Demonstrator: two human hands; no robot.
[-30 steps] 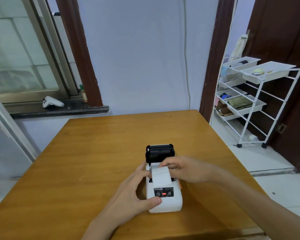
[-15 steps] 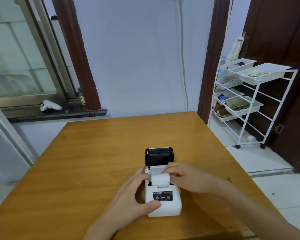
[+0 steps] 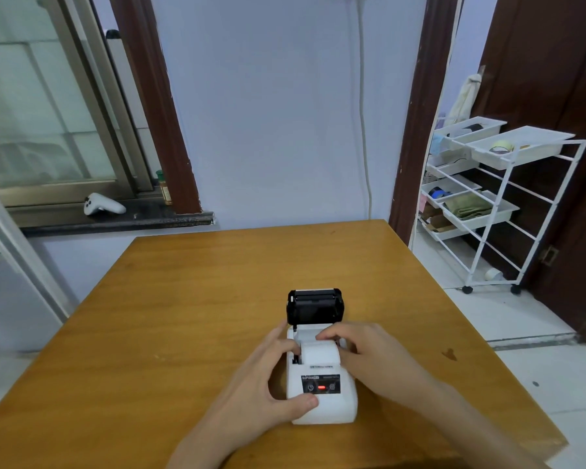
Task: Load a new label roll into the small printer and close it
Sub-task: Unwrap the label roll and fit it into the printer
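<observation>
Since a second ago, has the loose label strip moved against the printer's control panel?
Yes. The label strip has drawn back toward the open lid; it no longer reaches down to the control panel, which sits uncovered below it.

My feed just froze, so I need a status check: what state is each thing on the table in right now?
Printer: resting on the table, red indicator lit on its front panel.
Printer lid: open, standing upright at the back.
Label roll: seated in the open bay, white paper showing.
Left hand: gripping the printer's left side, thumb on the front.
Right hand: fingers resting on the roll's top.
</observation>
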